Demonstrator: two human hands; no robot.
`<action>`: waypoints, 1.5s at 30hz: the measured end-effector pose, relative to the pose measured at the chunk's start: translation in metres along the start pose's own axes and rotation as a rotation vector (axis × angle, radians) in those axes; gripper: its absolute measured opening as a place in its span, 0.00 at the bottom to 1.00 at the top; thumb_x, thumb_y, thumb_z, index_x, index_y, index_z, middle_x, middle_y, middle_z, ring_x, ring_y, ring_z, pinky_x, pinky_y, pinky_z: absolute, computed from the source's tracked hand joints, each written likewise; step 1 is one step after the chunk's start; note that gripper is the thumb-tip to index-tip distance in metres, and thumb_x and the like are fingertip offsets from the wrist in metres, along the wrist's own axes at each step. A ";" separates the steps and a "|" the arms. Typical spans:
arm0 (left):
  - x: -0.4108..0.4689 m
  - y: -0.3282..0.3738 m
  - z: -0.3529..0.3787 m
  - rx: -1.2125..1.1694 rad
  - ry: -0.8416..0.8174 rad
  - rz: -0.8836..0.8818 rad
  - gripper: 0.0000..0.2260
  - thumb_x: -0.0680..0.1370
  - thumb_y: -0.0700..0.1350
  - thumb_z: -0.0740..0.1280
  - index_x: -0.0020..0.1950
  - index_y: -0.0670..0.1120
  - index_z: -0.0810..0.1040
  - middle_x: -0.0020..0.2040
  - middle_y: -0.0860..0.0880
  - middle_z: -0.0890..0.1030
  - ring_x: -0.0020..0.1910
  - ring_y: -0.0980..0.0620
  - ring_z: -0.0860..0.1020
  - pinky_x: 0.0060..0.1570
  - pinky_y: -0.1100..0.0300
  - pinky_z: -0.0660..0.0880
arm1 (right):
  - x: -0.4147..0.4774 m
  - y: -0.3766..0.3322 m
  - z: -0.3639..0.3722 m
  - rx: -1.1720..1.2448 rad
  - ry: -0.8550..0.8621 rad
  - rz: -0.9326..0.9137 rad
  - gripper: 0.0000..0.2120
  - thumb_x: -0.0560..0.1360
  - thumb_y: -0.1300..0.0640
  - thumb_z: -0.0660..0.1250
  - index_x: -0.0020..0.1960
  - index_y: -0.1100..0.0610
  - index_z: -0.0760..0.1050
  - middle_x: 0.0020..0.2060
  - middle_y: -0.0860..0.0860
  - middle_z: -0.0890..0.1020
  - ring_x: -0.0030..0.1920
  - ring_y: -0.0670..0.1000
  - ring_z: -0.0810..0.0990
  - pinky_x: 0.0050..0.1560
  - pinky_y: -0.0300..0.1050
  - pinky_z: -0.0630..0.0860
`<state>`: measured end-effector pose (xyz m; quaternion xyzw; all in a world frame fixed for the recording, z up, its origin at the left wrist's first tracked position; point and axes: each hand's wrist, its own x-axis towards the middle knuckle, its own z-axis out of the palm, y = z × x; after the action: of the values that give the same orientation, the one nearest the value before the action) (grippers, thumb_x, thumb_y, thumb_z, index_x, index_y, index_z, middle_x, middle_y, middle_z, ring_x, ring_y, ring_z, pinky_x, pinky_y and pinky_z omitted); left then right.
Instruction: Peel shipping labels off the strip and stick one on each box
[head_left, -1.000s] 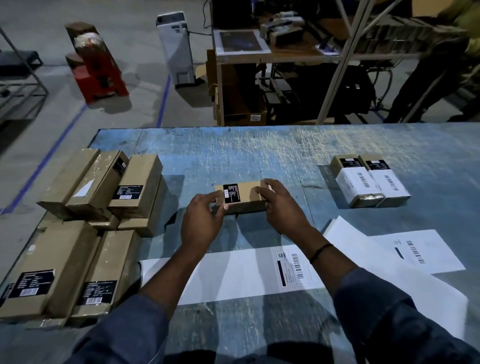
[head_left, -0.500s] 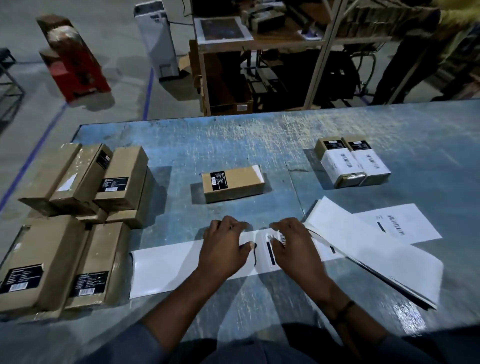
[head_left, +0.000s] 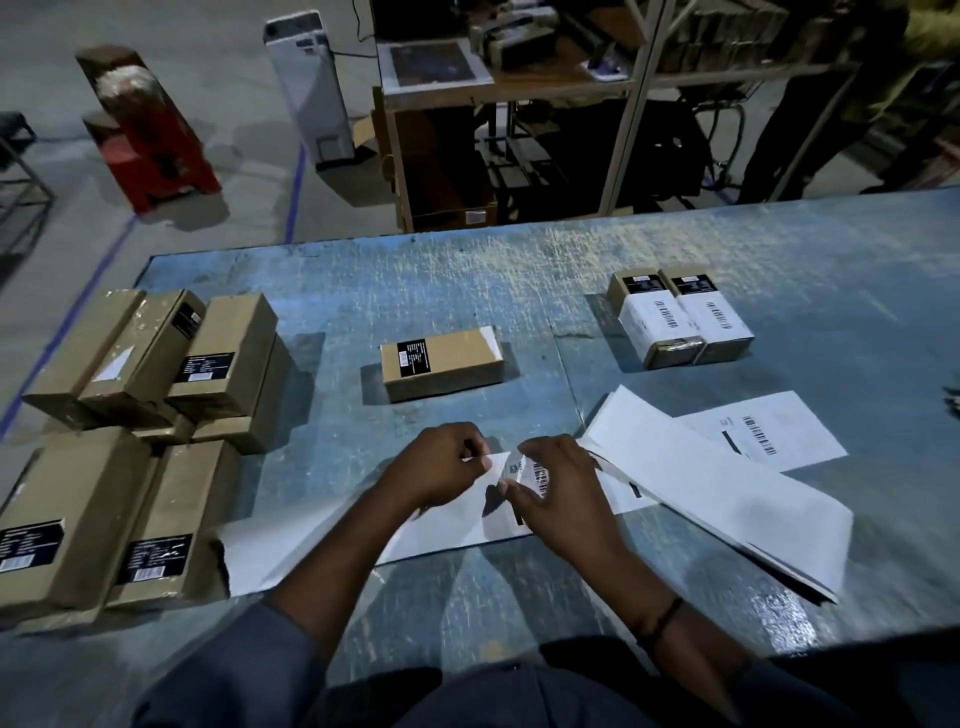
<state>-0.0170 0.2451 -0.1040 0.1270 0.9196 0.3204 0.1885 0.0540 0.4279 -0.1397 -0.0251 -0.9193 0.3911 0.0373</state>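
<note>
Two grips sat close together over the white label strip (head_left: 291, 551) on the scuffed blue worktop (head_left: 467, 275). The left grip (head_left: 441, 467) pinched the strip's edge, and the right grip (head_left: 556, 493) pinched a barcoded label (head_left: 530, 470) curled up off it. Just beyond them lay a brown cardboard box (head_left: 447, 364), its black sticker's print too small to read.

Bare left hand (head_left: 436, 467), bare right hand (head_left: 561, 499), and there on the right wrist a thin dark band (head_left: 665, 616), narrow as a cord, wrapped snugly round. Up the left arm comes a slate-blue sleeve (head_left: 244, 670), soft cloth bunched in loose folds and ending partway along the forearm. More of that same blue-grey fabric (head_left: 545, 696) spreads across the bottom edge of the view, creased and dim in this low light.
</note>
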 end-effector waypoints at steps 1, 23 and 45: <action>-0.001 0.002 -0.006 -0.021 -0.020 0.016 0.01 0.80 0.46 0.71 0.50 0.49 0.82 0.50 0.53 0.84 0.50 0.53 0.82 0.53 0.55 0.78 | 0.001 0.000 -0.003 0.022 0.010 -0.001 0.21 0.68 0.46 0.75 0.58 0.53 0.78 0.53 0.50 0.78 0.55 0.53 0.78 0.56 0.49 0.74; -0.018 -0.002 -0.007 0.018 -0.062 -0.034 0.07 0.80 0.52 0.70 0.58 0.56 0.81 0.57 0.58 0.83 0.55 0.55 0.80 0.61 0.48 0.76 | 0.000 0.002 -0.001 -0.184 -0.120 -0.128 0.24 0.66 0.30 0.70 0.50 0.46 0.70 0.49 0.44 0.73 0.52 0.51 0.72 0.50 0.47 0.63; -0.002 -0.020 -0.022 -0.186 -0.519 0.057 0.39 0.71 0.44 0.81 0.77 0.59 0.66 0.75 0.57 0.70 0.64 0.53 0.78 0.63 0.51 0.79 | -0.020 -0.005 0.010 -0.032 -0.125 -0.057 0.22 0.69 0.35 0.74 0.56 0.46 0.73 0.52 0.42 0.75 0.55 0.46 0.73 0.55 0.47 0.70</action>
<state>-0.0270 0.2172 -0.1008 0.2129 0.8034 0.3652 0.4193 0.0728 0.4156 -0.1434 0.0250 -0.9262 0.3761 -0.0096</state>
